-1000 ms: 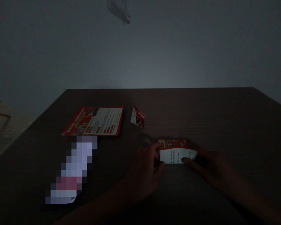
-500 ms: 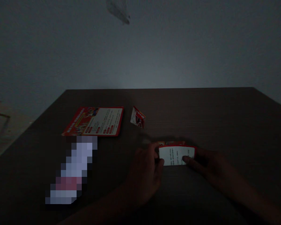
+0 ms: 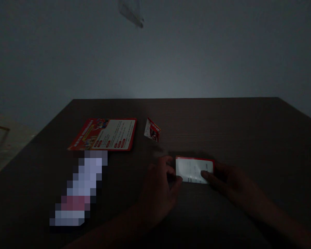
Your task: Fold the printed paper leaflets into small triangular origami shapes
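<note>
A folded paper leaflet [image 3: 190, 169], white with faint print and a red border, is between my hands just above the dark table. My right hand [image 3: 229, 181] grips its right end, thumb lying across the white face and fingers hidden behind. At the opposite end, my left hand [image 3: 162, 186] is curled, with its thumb on the lower left corner and its index finger bent beside the left edge. Beyond my left hand, a small red and white folded card [image 3: 152, 130] stands tilted on the table.
Left of the card lies a larger red printed sheet or packet [image 3: 114, 135] with a white text panel. Nearer to me is a long, pale blurred-out object [image 3: 80, 190]. The dark wood-grain table [image 3: 223, 121] meets a grey wall [image 3: 209, 52] behind.
The leaflet's face has tilted and now catches more glare. The red printed strip behind its top edge no longer shows. My left fingers have shifted slightly; the other things stay put.
</note>
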{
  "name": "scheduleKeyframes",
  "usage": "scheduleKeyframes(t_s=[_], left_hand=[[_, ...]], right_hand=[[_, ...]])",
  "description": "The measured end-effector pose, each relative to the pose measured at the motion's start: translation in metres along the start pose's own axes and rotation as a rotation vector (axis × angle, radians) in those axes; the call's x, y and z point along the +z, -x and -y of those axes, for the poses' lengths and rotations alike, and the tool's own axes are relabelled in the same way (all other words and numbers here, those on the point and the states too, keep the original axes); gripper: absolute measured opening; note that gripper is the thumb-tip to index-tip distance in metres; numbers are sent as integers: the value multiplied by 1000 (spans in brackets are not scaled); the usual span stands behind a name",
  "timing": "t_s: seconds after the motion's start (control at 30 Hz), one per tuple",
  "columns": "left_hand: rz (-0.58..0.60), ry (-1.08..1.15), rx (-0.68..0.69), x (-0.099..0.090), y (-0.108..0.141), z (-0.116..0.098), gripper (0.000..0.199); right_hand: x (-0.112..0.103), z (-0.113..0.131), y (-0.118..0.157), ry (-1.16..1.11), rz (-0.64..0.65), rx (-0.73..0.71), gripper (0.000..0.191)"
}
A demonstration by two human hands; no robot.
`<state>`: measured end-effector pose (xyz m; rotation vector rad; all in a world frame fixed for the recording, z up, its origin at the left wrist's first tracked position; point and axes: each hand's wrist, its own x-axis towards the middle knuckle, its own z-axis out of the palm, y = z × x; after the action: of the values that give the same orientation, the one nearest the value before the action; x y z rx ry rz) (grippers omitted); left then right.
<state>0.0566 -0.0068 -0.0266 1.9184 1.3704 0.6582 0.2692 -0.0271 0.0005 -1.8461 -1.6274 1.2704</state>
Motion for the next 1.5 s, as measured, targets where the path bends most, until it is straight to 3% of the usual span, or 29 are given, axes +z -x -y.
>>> scheduleKeyframes(t_s=[0.13, 0.37, 0.63, 0.93, 1.5], left_hand=[[5, -18, 28, -1, 1, 1, 50], [77, -79, 63, -8, -2, -5, 46], [44, -108, 88, -7, -1, -5, 36], [110, -185, 87, -15, -1, -13, 21], [131, -158, 146, -13, 3, -8, 20]], right_hand=[[-1, 0, 0, -36, 9, -1, 35], [-1, 1, -1, -50, 19, -1, 35], [-1, 2, -4, 13, -10, 57, 38], [2, 2, -5, -18, -26, 107, 38], [3, 1, -7, -89, -44, 160, 38]])
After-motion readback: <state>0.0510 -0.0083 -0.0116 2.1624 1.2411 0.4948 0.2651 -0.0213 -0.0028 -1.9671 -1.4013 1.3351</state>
